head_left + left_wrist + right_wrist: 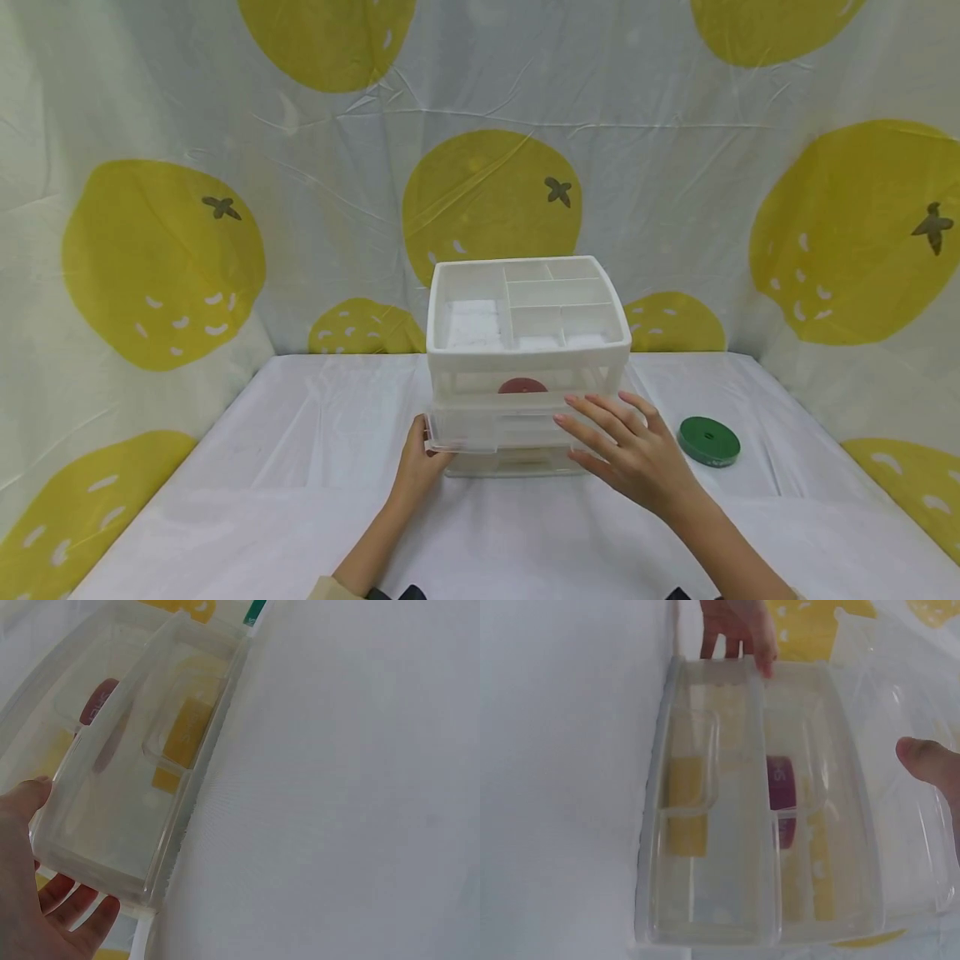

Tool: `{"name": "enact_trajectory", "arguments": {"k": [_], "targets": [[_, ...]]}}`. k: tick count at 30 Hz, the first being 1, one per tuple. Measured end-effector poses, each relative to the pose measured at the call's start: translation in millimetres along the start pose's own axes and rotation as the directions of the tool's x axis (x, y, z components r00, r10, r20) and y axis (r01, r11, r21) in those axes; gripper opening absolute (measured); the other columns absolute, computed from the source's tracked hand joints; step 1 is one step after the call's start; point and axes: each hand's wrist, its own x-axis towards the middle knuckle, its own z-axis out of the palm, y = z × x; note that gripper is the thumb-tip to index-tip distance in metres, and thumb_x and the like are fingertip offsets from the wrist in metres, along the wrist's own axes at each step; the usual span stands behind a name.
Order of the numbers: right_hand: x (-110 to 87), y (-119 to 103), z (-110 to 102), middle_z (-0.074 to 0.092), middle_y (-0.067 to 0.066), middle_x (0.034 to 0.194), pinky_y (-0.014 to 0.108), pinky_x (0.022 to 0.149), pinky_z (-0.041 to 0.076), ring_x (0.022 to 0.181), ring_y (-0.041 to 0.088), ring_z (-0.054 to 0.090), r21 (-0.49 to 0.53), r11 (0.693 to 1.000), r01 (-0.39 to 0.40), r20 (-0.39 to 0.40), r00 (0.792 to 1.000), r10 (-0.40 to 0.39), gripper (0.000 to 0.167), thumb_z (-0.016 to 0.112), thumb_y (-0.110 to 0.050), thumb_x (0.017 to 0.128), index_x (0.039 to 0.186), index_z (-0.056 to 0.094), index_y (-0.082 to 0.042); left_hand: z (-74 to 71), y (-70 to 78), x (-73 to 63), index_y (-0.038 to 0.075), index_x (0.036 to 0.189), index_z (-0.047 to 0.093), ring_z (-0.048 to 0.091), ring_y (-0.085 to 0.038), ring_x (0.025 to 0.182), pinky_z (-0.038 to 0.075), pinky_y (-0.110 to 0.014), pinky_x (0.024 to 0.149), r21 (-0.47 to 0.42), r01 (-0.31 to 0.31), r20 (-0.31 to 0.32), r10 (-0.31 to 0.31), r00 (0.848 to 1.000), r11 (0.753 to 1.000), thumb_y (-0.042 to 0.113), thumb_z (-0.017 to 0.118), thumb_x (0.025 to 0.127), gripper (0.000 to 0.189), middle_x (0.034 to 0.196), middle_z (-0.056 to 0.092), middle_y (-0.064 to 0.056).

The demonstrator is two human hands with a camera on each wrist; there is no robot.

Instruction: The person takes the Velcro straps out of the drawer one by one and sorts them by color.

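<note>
A white storage box (528, 358) with clear drawers stands in front of me. My left hand (420, 467) grips the left end of the clear drawer front (465, 429), its thumb and fingers on different sides of that end in the left wrist view. Through the clear plastic shows a dark red roll (781, 784), with a yellow roll (686, 802) in the lower drawer. My right hand (626, 446) is spread near the box's right front, fingers extended and holding nothing. In the right wrist view its thumb (930, 761) shows over clear plastic.
On the white table, right of the box, lies a green roll (708, 442). The box's top is a divided white tray (528, 352) with several compartments. A lemon-print curtain (645, 167) encloses the back and sides.
</note>
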Motion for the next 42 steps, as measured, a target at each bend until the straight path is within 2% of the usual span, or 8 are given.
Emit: {"name": "enact_trajectory", "arguments": {"k": [5, 8, 10, 17, 23, 31, 38, 42], "targets": [[0.9, 3, 7, 0.059, 0.003, 0.12, 0.041, 0.094, 0.031, 0.107, 0.022, 0.052, -0.006, 1.0, -0.015, 0.021, 1.0, 0.015, 0.034, 0.04, -0.038, 0.096, 0.118, 0.058, -0.02, 0.6, 0.7, 0.4, 0.004, 0.12, 0.042, 0.048, -0.017, 0.098, 0.049, -0.022, 0.08, -0.054, 0.024, 0.005, -0.024, 1.0, 0.998, 0.018, 0.069, 0.08, 0.051, 0.113, 0.051, -0.011], [1.5, 5, 12, 0.059, 0.004, 0.121, 0.042, 0.093, 0.033, 0.108, 0.022, 0.052, -0.004, 1.0, -0.025, 0.028, 0.999, 0.025, 0.034, 0.04, -0.039, 0.095, 0.118, 0.058, -0.02, 0.9, 2.8, 0.0, 0.006, 0.121, 0.041, 0.047, -0.015, 0.096, 0.048, -0.02, 0.08, -0.072, 0.053, 0.01, -0.053, 0.999, 0.996, 0.021, 0.07, 0.079, 0.053, 0.113, 0.05, -0.009], [1.7, 7, 15, 0.058, 0.004, 0.123, 0.042, 0.096, 0.032, 0.109, 0.023, 0.052, -0.007, 1.0, -0.027, 0.03, 0.999, 0.027, 0.035, 0.041, -0.039, 0.095, 0.119, 0.058, -0.02, 1.0, 4.1, -0.2, 0.006, 0.122, 0.04, 0.047, -0.015, 0.097, 0.048, -0.019, 0.08, -0.087, 0.069, 0.015, -0.068, 0.998, 0.994, 0.021, 0.07, 0.08, 0.054, 0.113, 0.049, -0.008], [2.0, 12, 22, 0.054, 0.006, 0.128, 0.046, 0.095, 0.034, 0.115, 0.025, 0.048, -0.027, 0.999, -0.039, 0.074, 0.996, 0.041, 0.037, 0.037, -0.039, 0.096, 0.122, 0.055, -0.02, -4.4, 37.8, -8.2, 0.004, 0.123, 0.041, 0.048, -0.025, 0.102, 0.047, -0.024, 0.083, -0.079, 0.12, 0.032, -0.117, 0.993, 0.99, 0.015, 0.067, 0.081, 0.051, 0.111, 0.049, -0.011], [0.2, 15, 26, 0.05, 0.007, 0.132, 0.049, 0.098, 0.033, 0.119, 0.025, 0.046, -0.059, 0.997, -0.058, 0.125, 0.99, 0.065, 0.039, 0.032, -0.04, 0.098, 0.125, 0.053, -0.021, -4.4, 36.2, -9.0, 0.005, 0.122, 0.041, 0.049, -0.025, 0.1, 0.046, -0.023, 0.083, -0.083, 0.111, 0.039, -0.108, 0.993, 0.99, 0.016, 0.067, 0.082, 0.049, 0.112, 0.049, -0.016], [-0.6, 17, 33, 0.048, 0.009, 0.133, 0.049, 0.103, 0.029, 0.122, 0.027, 0.043, -0.051, 0.996, -0.075, 0.105, 0.991, 0.08, 0.039, 0.032, -0.039, 0.098, 0.125, 0.052, -0.02, -3.9, 36.9, -9.4, 0.004, 0.122, 0.041, 0.048, -0.031, 0.104, 0.045, -0.018, 0.08, -0.085, 0.12, 0.03, -0.118, 0.993, 0.989, 0.015, 0.067, 0.081, 0.049, 0.115, 0.047, -0.022], [-2.3, 18, 39, 0.047, 0.008, 0.134, 0.049, 0.102, 0.027, 0.124, 0.027, 0.04, -0.071, 0.995, -0.077, 0.088, 0.993, 0.083, 0.039, 0.035, -0.039, 0.097, 0.125, 0.052, -0.018, -3.4, 33.7, -7.7, 0.004, 0.122, 0.041, 0.049, -0.021, 0.098, 0.046, -0.02, 0.079, -0.076, 0.094, 0.022, -0.092, 0.995, 0.993, 0.015, 0.067, 0.081, 0.05, 0.109, 0.049, -0.014], [-3.2, 18, 41, 0.045, 0.008, 0.135, 0.048, 0.102, 0.026, 0.125, 0.026, 0.037, -0.098, 0.993, -0.069, 0.094, 0.992, 0.079, 0.041, 0.035, -0.04, 0.096, 0.126, 0.051, -0.018, -0.9, 17.9, -3.1, 0.005, 0.122, 0.042, 0.049, -0.018, 0.096, 0.047, -0.021, 0.079, -0.09, 0.082, 0.015, -0.081, 0.997, 0.993, 0.017, 0.069, 0.08, 0.051, 0.108, 0.049, -0.011]]}}
